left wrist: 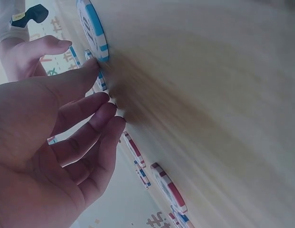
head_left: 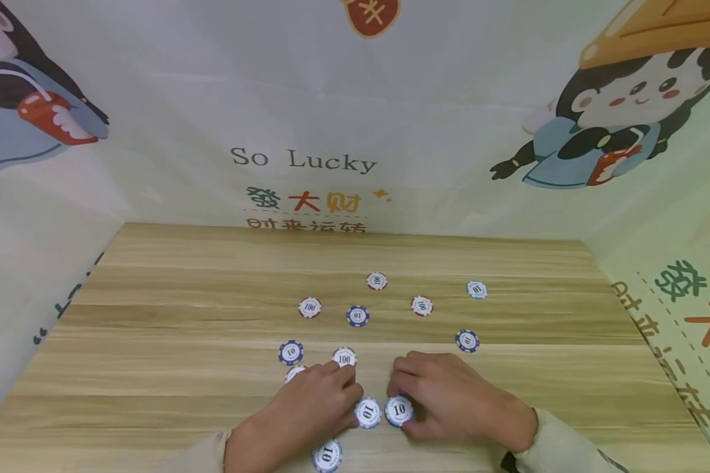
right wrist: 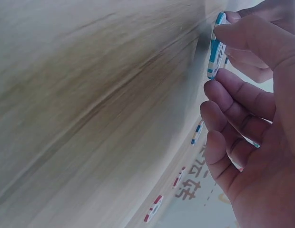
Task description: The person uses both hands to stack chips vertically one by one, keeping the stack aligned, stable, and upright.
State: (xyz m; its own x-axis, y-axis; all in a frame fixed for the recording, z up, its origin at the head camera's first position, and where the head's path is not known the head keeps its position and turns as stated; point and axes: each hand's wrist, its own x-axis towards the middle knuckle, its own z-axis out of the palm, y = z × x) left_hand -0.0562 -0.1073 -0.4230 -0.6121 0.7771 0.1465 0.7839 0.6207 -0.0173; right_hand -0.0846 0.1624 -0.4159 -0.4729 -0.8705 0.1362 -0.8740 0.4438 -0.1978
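My left hand pinches a light-blue-edged poker chip marked 10, with thumb and index finger at its left side. To its right, my right hand holds another light-blue-edged 10 chip between thumb and curled index finger. The two chips lie face up, edge to edge or nearly so. In the right wrist view, the chip is seen edge-on between thumb and fingertips. A third light-blue 10 chip lies below the left hand, and a white-faced chip is partly hidden behind its knuckles.
Farther back on the wooden table lie scattered chips: red-edged 100s, dark-blue 10s and a light-blue 10. A red-edged 100 chip sits just past the left hand. Printed cloth walls enclose the table's back and sides.
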